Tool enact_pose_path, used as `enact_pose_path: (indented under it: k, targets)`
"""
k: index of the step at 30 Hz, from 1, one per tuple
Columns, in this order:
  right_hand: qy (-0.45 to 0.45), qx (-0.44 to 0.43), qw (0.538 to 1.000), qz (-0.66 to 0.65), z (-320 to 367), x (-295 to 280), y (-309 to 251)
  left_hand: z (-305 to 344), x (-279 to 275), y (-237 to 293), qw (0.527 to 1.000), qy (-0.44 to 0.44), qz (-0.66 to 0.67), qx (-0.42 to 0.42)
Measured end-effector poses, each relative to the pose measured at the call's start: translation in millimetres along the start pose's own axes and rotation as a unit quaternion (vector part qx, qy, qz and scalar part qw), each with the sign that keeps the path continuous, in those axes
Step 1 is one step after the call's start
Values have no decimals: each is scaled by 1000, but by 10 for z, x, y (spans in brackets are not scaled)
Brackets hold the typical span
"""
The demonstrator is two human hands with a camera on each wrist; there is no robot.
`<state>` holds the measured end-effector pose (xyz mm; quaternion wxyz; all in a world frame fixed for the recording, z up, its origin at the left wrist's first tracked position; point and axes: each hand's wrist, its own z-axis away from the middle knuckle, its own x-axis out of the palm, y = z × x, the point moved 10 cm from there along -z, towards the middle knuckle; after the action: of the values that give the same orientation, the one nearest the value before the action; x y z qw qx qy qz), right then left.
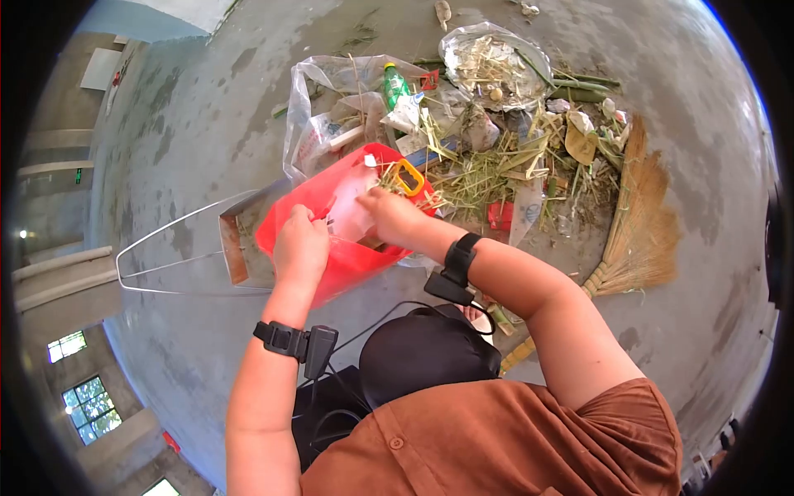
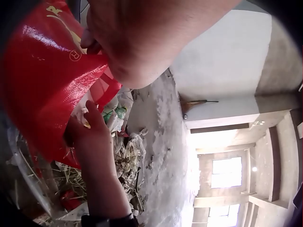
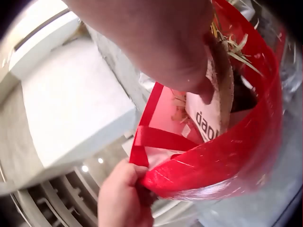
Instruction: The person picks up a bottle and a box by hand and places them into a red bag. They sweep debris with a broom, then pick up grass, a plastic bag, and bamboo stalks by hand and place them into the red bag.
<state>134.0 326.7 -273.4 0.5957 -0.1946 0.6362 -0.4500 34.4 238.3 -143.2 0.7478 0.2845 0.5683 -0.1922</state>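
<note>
My left hand [image 1: 300, 248] grips the near rim of a red shopping bag [image 1: 331, 277], whose mouth gapes open. My right hand [image 1: 393, 217] reaches into that mouth from the other side. Inside, its fingers pinch a piece of printed cardboard [image 3: 201, 116] with dark lettering and a brown edge, partly hidden by the hand. Straw [image 3: 239, 49] lies in the bag beside the cardboard. At the bag's far rim shows a yellow plastic handle [image 1: 408, 177].
Beyond the bag lies a litter heap: straw [image 1: 496, 178], a green bottle [image 1: 395, 87], a clear plastic bag [image 1: 302, 103] and a plastic-lined round tray [image 1: 542, 62]. A straw broom [image 1: 641, 223] rests at right. A metal dustpan [image 1: 240, 248] with a wire handle stands left.
</note>
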Motion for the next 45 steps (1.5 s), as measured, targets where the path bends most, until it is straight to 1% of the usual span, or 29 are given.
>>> enact_pose_path:
  k: [1, 2, 3, 4, 6, 7, 9, 10, 12, 13, 14, 15, 16, 17, 18, 19, 20, 21, 22, 24, 26, 28, 30, 31, 34, 37, 41, 44, 45]
  targets:
    - [-15, -68, 997, 30, -54, 260, -115, 7, 21, 24, 1000, 6, -4, 8]
    - [2, -80, 996, -50, -61, 383, -170, -6, 52, 59, 1000, 2, -1, 12]
    - [-98, -118, 971, -184, -11, 472, -407, -44, 113, 113, 1000, -14, -12, 13]
    - [-128, -155, 960, -195, -41, 522, -554, -46, 137, 117, 999, -28, -27, 10]
    - [-208, -119, 965, -102, -90, 643, -641, -13, 78, 161, 999, -23, -9, 21]
    - [-208, -119, 966, -103, -218, 832, -596, -5, 30, 170, 999, -15, 7, 30]
    - [-229, -195, 952, -61, -390, 1368, -488, -2, -69, 42, 999, 0, 30, 30]
    - [-227, -194, 952, -61, -358, 1138, -613, 13, -166, 37, 998, 16, 55, 27]
    - [-296, -139, 945, 11, -270, 760, -670, 16, -289, 9, 999, 14, 25, 25]
    - [-293, -131, 946, 54, -316, 606, -592, -22, -350, -77, 999, 32, 30, 10]
    - [-257, -66, 963, 41, -235, 80, -590, -57, -405, -153, 998, 50, 35, -5]
    - [-132, -31, 990, 47, -338, -276, -388, -79, -441, -157, 998, 57, 31, 4]
    - [-35, 4, 997, 66, -391, -696, -78, -99, -459, -167, 998, 56, 36, 6]
    - [136, -75, 988, 6, -530, -859, 598, -112, -468, -202, 998, 51, 40, -4]
    - [81, 178, 962, 192, -286, -1444, 865, -127, -473, -241, 998, 47, 43, -14]
    - [209, 231, 942, 128, -38, -1851, 1214, -143, -470, -274, 998, 41, 53, -16]
    - [230, 240, 918, 216, 83, -2045, 1486, -153, -496, -270, 998, 42, 55, -14]
    - [187, 244, 909, 280, 111, -2069, 1711, -163, -542, -263, 997, 49, 65, -12]
    - [216, 170, 902, 332, 159, -2091, 1614, -151, -564, -273, 996, 54, 75, -11]
    - [84, 64, 895, 433, 23, -1779, 1579, -152, -605, -340, 995, 66, 68, -17]
    - [14, -47, 883, 467, -97, -1417, 1427, -222, -670, -420, 995, 81, 63, -18]
    - [2, -53, 880, 473, -241, -1175, 1489, -255, -600, -623, 989, 53, 125, -63]
    - [58, 20, 878, 475, -357, -1175, 1630, -221, -615, -654, 988, 50, 126, -75]
    - [48, 39, 872, 486, -401, -1170, 1693, -213, -626, -677, 986, 46, 132, -87]
    - [13, 35, 876, 480, -408, -1143, 1720, -207, -691, -721, 988, 58, 122, -81]
    - [68, 9, 914, 400, -251, -1332, 1617, -185, -714, -683, 987, 48, 122, -91]
    - [92, 25, 922, 375, 33, -1698, 1403, -222, -535, -628, 981, 28, 173, -80]
    - [110, 27, 927, 356, 201, -1983, 1086, -249, -447, -509, 981, 12, 171, -85]
    - [96, 43, 932, 347, 244, -2046, 1016, -266, -415, -441, 986, 17, 155, -63]
